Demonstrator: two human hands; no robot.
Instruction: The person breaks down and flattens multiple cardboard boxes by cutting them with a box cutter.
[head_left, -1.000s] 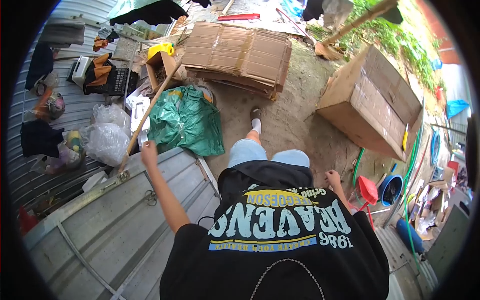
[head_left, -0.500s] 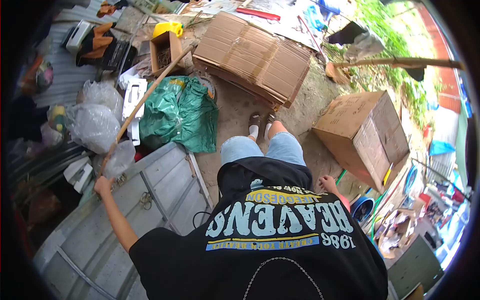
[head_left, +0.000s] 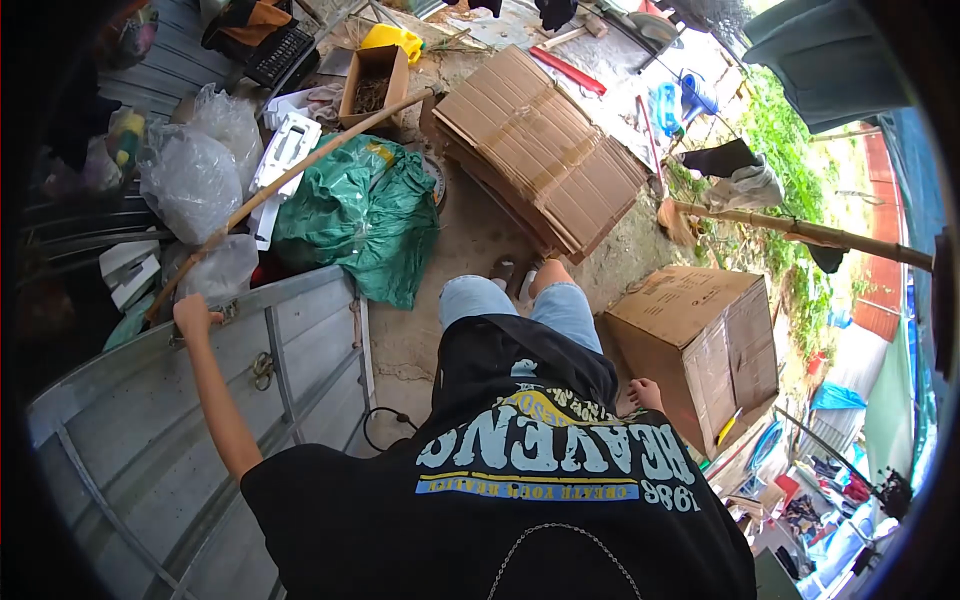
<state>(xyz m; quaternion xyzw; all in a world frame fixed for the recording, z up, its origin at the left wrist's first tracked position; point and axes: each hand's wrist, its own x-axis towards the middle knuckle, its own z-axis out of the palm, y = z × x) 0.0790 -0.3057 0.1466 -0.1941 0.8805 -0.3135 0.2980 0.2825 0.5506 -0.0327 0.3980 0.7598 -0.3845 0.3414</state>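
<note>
My left hand (head_left: 195,316) is closed over the upper edge of a grey sheet-metal gate (head_left: 225,385), near a small latch. A metal ring (head_left: 263,371) hangs on the gate's face below. Just beyond the hand, a long wooden stick (head_left: 285,178) slants across plastic bags and a green sack; its lower end sits close to my fingers but apart from them. Beside my right hip, partly hidden by my shirt, my right hand (head_left: 640,396) hangs loosely with its fingers slightly curled and nothing visible in it. A brown cardboard box (head_left: 690,335) stands close to it.
Flattened cardboard (head_left: 540,140) is stacked ahead of my feet. Left of it lie a green sack (head_left: 355,215), clear plastic bags (head_left: 200,175) and a small open carton (head_left: 375,85). A horizontal pole (head_left: 815,232) crosses at right, and a black cable loop (head_left: 375,432) lies by the gate.
The gate's edge and my left hand appear higher and farther left. My right hand has shifted slightly down and left. The whole view has turned, with the cardboard box now nearer my right hand.
</note>
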